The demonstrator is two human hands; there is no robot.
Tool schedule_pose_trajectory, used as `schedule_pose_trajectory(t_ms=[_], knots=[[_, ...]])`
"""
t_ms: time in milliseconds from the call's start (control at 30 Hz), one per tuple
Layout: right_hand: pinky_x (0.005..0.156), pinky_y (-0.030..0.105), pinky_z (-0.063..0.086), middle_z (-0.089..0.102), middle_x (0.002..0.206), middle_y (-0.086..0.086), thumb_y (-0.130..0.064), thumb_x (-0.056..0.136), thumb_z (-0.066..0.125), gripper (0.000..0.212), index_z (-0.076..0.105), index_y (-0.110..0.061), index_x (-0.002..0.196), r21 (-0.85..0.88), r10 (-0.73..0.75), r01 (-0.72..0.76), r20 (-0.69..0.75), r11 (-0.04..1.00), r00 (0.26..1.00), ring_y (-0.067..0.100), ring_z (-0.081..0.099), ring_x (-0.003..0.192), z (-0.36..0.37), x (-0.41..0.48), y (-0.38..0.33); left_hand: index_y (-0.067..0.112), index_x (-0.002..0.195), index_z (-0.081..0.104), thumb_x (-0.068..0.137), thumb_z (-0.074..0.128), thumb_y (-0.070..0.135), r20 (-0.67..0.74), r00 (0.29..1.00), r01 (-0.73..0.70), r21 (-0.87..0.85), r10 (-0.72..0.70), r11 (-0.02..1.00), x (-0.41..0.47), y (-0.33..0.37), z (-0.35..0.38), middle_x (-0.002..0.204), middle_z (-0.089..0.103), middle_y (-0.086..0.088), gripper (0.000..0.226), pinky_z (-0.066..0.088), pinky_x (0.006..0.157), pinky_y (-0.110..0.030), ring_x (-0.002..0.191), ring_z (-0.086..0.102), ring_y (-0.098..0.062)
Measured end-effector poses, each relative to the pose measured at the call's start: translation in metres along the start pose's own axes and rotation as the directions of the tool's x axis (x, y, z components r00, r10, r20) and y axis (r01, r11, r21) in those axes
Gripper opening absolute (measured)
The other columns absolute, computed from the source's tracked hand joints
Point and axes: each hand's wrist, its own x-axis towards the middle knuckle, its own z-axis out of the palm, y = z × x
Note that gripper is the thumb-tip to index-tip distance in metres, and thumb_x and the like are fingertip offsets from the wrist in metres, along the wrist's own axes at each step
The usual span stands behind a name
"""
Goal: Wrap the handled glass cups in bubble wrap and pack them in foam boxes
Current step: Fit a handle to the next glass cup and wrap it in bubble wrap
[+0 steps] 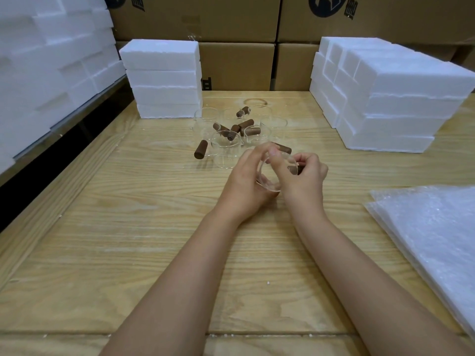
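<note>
one cup (269,186) between left grip (246,176) and right grip (307,176)

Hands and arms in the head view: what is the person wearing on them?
Nothing visible. The left hand and right hand are ungloved, no rings showing; the left forearm and right forearm are bare to the frame edge: no sleeves, watch or bracelet.

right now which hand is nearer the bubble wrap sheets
Right. The right hand holds the glass cup on the side facing the bubble wrap sheets; the left hand grips its far side.
</note>
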Motion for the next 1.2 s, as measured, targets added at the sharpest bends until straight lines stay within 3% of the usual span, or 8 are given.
schedule_pose_trajectory(t_ms=[133,333,433,533,700,833,1033,1200], knots=[[0.104,0.04,0.039,0.029,0.118,-0.001,-0.045,0.058,0.082,0.067,0.038,-0.024,0.105,-0.161,-0.081,0.092,0.071,0.983,0.994,0.025,0.042,0.117,0.002,-0.006,-0.005,0.029,0.122,0.049,0.07,0.074,-0.001,-0.029,0.998,0.059,0.027,-0.059,0.998,0.0,-0.003,-0.002,0.113,0.056,0.001,0.065,0.041,0.074,-0.008,0.098,0.053,0.002],[0.096,0.025,0.038,0.034,0.116,-0.006,-0.037,0.061,0.085,0.065,0.043,-0.026,0.11,-0.21,-0.232,0.274,0.205,0.939,0.951,0.022,0.041,0.117,-0.006,-0.006,-0.008,0.052,0.108,0.045,0.074,0.074,0.0,-0.081,0.983,0.152,-0.127,-0.163,0.98,0.002,-0.004,-0.005,0.101,0.057,0.005,0.069,0.045,0.052,-0.011,0.06,0.057,0.001],[0.096,0.028,0.043,0.039,0.116,-0.004,-0.028,0.066,0.085,0.06,0.053,-0.018,0.116,-0.177,-0.295,0.354,0.288,0.918,0.911,0.027,0.046,0.115,-0.012,-0.004,-0.011,0.044,0.11,0.049,0.069,0.08,-0.004,-0.096,0.974,0.175,-0.24,-0.203,0.955,0.003,-0.004,-0.006,0.101,0.057,0.009,0.07,0.049,0.059,-0.011,0.072,0.059,0.011],[0.098,0.032,0.044,0.042,0.112,-0.003,-0.019,0.072,0.082,0.051,0.06,-0.013,0.118,-0.141,-0.314,0.374,0.325,0.917,0.892,0.027,0.05,0.111,-0.017,0.002,-0.012,0.041,0.111,0.051,0.068,0.08,-0.002,-0.068,0.973,0.19,-0.317,-0.222,0.929,0.003,-0.006,-0.008,0.103,0.057,0.02,0.067,0.058,0.062,-0.029,0.088,0.06,0.009],[0.074,0.01,0.046,0.047,0.103,-0.004,-0.011,0.084,0.069,0.026,0.066,-0.01,0.111,0.048,-0.273,0.271,0.288,0.961,0.918,-0.008,0.057,0.08,-0.021,0.006,-0.012,0.035,0.119,0.05,0.067,0.085,0.008,-0.042,0.971,0.21,-0.311,-0.234,0.927,0.003,-0.009,-0.009,0.107,0.058,0.014,0.069,0.06,0.069,-0.047,0.084,0.064,0.001],[0.072,0.005,0.04,0.051,0.094,-0.009,-0.019,0.089,0.065,0.007,0.069,-0.024,0.087,0.072,-0.216,0.204,0.222,0.976,0.951,-0.015,0.051,0.074,-0.02,0.008,-0.012,0.031,0.123,0.047,0.068,0.085,0.007,-0.048,0.983,0.162,-0.214,-0.176,0.963,0.002,-0.007,-0.009,0.108,0.055,0.014,0.071,0.055,0.067,-0.018,0.082,0.058,0.012],[0.063,0.006,0.036,0.048,0.083,-0.009,-0.027,0.093,0.059,0.027,0.054,-0.028,0.067,-0.052,-0.236,0.24,0.078,0.969,0.969,-0.009,0.048,0.066,-0.013,0.004,-0.008,0.03,0.126,0.045,0.071,0.084,0.009,-0.005,0.971,0.235,-0.184,-0.24,0.955,0.001,0.0,-0.005,0.104,0.057,0.006,0.071,0.059,0.06,-0.046,0.073,0.064,-0.014],[0.092,0.034,0.042,0.041,0.09,-0.013,-0.036,0.092,0.059,0.025,0.047,-0.028,0.071,-0.054,-0.167,0.163,-0.084,0.985,0.982,0.028,0.051,0.101,0.004,-0.002,-0.003,0.023,0.13,0.046,0.073,0.079,0.004,0.05,0.967,0.256,-0.15,-0.251,0.955,0.0,0.006,-0.005,0.114,0.058,-0.009,0.068,0.058,0.056,-0.042,0.065,0.067,-0.04]])
